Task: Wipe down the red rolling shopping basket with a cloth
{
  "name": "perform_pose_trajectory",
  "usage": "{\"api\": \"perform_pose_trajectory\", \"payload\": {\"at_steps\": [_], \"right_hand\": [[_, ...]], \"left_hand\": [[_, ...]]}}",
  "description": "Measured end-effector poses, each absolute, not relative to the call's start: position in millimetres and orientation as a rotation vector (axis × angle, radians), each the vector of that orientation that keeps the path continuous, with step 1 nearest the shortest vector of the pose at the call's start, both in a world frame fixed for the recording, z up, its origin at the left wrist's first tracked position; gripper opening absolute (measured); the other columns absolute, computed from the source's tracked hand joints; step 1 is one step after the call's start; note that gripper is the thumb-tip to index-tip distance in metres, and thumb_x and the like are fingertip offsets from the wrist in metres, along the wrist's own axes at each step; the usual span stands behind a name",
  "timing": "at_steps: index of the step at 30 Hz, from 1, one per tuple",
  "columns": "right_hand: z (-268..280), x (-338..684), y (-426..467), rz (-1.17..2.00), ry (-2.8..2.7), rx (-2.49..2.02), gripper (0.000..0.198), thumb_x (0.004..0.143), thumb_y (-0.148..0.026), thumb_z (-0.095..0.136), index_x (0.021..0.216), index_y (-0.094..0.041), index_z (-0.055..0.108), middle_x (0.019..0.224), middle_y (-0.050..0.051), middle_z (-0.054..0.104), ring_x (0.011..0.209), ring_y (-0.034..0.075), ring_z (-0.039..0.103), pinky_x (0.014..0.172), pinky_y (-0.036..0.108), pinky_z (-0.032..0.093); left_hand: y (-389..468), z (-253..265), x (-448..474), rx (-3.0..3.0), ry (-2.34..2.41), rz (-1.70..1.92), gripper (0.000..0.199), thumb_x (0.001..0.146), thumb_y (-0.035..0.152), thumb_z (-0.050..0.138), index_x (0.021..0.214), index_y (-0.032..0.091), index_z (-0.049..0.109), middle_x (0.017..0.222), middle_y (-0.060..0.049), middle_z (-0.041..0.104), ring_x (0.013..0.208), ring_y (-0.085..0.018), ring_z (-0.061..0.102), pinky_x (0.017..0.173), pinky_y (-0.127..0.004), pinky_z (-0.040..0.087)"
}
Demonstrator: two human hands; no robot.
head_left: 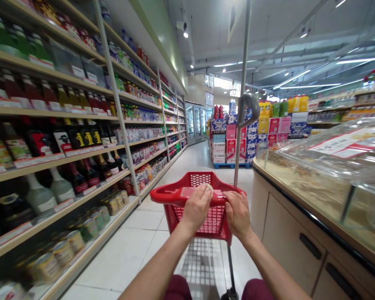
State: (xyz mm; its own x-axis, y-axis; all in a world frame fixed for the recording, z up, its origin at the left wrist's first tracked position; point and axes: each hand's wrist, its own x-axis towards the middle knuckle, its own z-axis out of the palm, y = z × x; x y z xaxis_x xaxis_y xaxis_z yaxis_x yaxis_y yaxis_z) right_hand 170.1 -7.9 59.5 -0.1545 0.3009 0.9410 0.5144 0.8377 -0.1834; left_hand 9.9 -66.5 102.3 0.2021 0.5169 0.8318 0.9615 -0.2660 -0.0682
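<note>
Shopping cart (217, 218), red, one: standing before us on floor tiles (146, 221). Left hand (197, 204): we are curling its fingers over the handle (218, 201), a small unidentifiable pale item (210, 188) showing beside them. Right hand (237, 210): we are wrapping its fingers around the handle. Outward: stocked shelves (117, 100) flanking left, glass-sided surface (276, 225) flanking right, cartons (236, 146) standing stacked ahead.

Ceiling lights (292, 79) shine brightly; edges blur — stretched.
</note>
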Motion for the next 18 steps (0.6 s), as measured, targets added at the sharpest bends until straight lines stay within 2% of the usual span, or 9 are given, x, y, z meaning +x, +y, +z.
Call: {"api": "perform_pose_trajectory", "payload": {"at_steps": [5,12,15,18], "right_hand": [[61,168,-10,-0.182,-1.752,-0.623,0.027,0.083,-0.02,0.036,0.105,-0.022,0.052,0.101,0.003,0.06,0.1,0.019,0.05,0.096,0.045,0.026],[62,168,-10,-0.182,-1.734,-0.628,0.026,0.083,-0.02,0.036,0.103,-0.022,0.053,0.1,0.003,0.06,0.099,0.02,0.05,0.096,0.046,0.026],[64,171,-11,-0.169,-1.761,-0.621,0.026,0.083,-0.019,0.036,0.103,-0.022,0.052,0.1,0.003,0.06,0.099,0.019,0.05,0.096,0.045,0.027],[65,167,-13,-0.156,-1.737,-0.631,0.025,0.083,-0.019,0.035,0.1,-0.022,0.053,0.099,0.003,0.06,0.099,0.019,0.05,0.095,0.045,0.027]], "left_hand": [[-79,102,-47,-1.638,-1.52,-1.043,0.03,0.085,0.022,0.032,0.105,0.016,0.054,0.108,-0.011,0.058,0.106,-0.022,0.051,0.091,-0.046,0.044],[-73,97,-15,-1.877,-1.37,-0.934,0.029,0.084,0.021,0.037,0.107,0.022,0.054,0.119,-0.006,0.054,0.115,-0.018,0.044,0.097,-0.036,0.041],[-78,100,-42,-1.742,-1.444,-1.007,0.028,0.084,0.024,0.036,0.106,0.02,0.054,0.114,-0.008,0.056,0.109,-0.02,0.05,0.093,-0.038,0.044],[-84,101,-72,-1.574,-1.525,-1.078,0.028,0.085,0.023,0.033,0.1,0.018,0.056,0.104,-0.009,0.06,0.102,-0.023,0.053,0.089,-0.046,0.045]]}}
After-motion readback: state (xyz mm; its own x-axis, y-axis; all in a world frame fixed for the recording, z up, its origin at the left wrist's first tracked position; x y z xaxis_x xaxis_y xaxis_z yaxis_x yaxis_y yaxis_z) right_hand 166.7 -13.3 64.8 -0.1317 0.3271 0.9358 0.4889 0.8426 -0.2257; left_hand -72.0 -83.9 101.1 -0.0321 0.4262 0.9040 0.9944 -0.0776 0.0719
